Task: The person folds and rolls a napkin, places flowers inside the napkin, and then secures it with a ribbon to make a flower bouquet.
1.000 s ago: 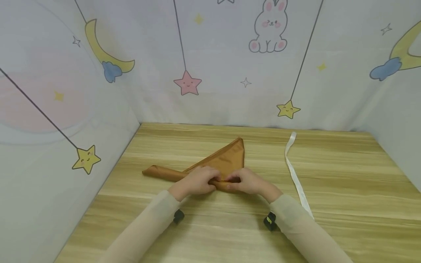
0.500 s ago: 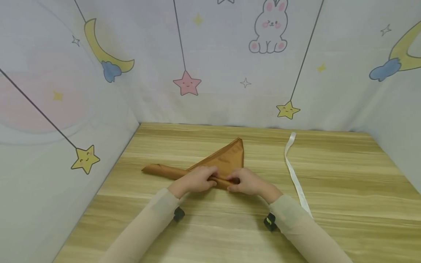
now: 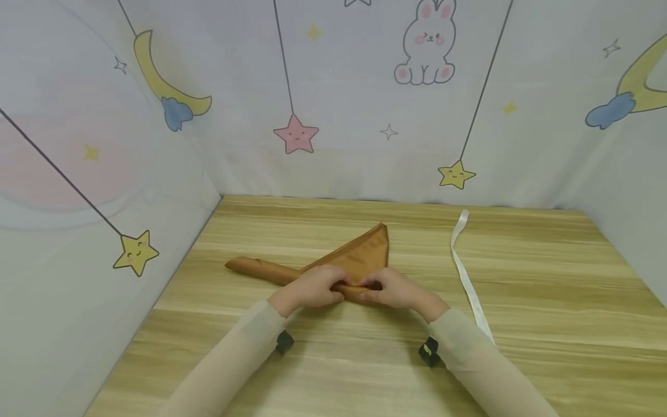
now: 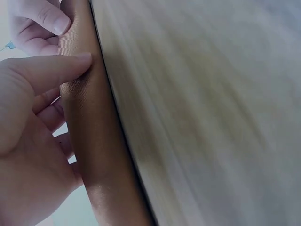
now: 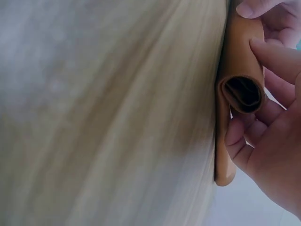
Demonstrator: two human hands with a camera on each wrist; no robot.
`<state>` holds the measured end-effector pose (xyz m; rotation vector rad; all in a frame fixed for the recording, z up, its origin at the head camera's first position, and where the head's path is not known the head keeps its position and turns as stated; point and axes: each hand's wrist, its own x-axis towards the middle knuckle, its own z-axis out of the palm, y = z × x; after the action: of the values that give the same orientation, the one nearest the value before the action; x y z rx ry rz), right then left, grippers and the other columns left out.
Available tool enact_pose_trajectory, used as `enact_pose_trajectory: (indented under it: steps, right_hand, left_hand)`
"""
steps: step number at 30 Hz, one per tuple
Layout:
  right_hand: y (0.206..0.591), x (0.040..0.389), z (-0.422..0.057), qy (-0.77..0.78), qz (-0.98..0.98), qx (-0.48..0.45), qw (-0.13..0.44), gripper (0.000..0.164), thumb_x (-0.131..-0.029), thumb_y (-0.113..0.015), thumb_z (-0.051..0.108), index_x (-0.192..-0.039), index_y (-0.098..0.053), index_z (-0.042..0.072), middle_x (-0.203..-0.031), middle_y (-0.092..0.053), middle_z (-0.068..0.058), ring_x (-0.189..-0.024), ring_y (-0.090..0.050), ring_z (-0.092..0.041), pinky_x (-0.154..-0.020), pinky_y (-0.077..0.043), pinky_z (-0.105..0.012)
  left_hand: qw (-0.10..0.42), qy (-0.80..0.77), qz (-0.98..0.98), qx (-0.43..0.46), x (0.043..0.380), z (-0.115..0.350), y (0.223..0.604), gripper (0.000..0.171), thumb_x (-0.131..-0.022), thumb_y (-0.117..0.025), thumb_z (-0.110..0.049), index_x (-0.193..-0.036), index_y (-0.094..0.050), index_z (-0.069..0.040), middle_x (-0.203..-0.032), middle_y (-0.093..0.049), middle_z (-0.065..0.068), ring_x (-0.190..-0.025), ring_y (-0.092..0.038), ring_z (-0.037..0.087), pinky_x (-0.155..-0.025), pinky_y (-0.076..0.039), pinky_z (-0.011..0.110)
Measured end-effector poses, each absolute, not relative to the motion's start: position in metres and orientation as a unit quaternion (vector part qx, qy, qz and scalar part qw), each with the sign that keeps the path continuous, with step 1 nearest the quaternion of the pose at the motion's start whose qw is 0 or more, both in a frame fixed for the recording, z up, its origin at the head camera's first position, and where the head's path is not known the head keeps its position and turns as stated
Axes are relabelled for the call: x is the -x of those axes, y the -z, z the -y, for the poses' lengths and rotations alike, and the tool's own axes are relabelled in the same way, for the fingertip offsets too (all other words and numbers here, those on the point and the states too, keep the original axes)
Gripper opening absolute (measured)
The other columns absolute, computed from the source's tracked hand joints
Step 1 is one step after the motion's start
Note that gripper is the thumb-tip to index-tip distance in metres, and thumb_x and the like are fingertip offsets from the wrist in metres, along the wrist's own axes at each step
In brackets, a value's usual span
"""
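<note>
Brown cloth (image 3: pixel 365 255), centre: smooth, satin sheen
White ribbon (image 3: pixel 465 278), right of centre: smooth fabric
Counter (image 3: pixel 552 289), lower half: wood-grained, smooth
Backdrop (image 3: pixel 354 162), top: matt, printed cloth

Soft, even, slightly muted light fills the head view, laying a pale sheen on the tabletop (image 3: pixel 354 370) nearer the wearer than the left hand (image 3: pixel 315 285) and right hand (image 3: pixel 398 288), with faint, soft-edged shadows under both sleeves (image 3: pixel 229 359). The left wrist view is dimmer and bluish, its wood smeared out of focus beyond the thumb, the brown cloth (image 4: pixel 89 113) shaded just beside it. In the right wrist view, hazy grey blur spreads well apart from the right hand, while the cloth's rolled opening beside those fingers sinks nearly black
</note>
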<state>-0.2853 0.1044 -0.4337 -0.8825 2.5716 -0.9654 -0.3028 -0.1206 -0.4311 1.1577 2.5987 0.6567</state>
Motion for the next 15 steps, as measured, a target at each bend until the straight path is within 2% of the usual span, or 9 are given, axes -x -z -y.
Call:
enact_pose_trajectory:
  steps: [8, 12, 15]
  right_hand:
    - [0.4309, 0.2846, -0.1040, 0.315, -0.896, 0.292, 0.110, 0.032, -0.080, -0.078, 0.020, -0.106, -0.069, 0.003, -0.101, -0.068, -0.003, -0.090, -0.057, -0.014, -0.082, -0.047, -0.032]
    - [0.4314, 0.2842, -0.1040, 0.291, -0.902, 0.303, 0.100, 0.029, -0.082, -0.075, 0.019, -0.105, -0.071, 0.003, -0.102, -0.067, -0.005, -0.092, -0.058, -0.015, -0.083, -0.048, -0.034]
    - [0.4321, 0.2846, -0.1038, 0.279, -0.901, 0.319, 0.091, 0.023, -0.086, -0.072, 0.016, -0.104, -0.072, 0.002, -0.100, -0.068, -0.006, -0.087, -0.058, -0.013, -0.079, -0.049, -0.030]
  left_hand:
    - [0.139, -0.270, -0.878, -0.369, 0.3027, 0.1210, 0.4298, 0.022, -0.091, -0.064, -0.006, -0.112, -0.059, -0.006, -0.110, -0.065, 0.008, -0.103, -0.061, 0.021, -0.088, -0.049, 0.038]
    - [0.139, -0.261, -0.883, -0.364, 0.3035, 0.1194, 0.4294, 0.018, -0.092, -0.063, -0.007, -0.109, -0.061, -0.007, -0.108, -0.065, 0.007, -0.101, -0.061, 0.021, -0.087, -0.049, 0.038]
    - [0.132, -0.238, -0.890, -0.365, 0.3034, 0.1184, 0.4283, 0.020, -0.090, -0.065, -0.010, -0.109, -0.063, -0.006, -0.108, -0.064, 0.007, -0.102, -0.059, 0.022, -0.088, -0.048, 0.040]
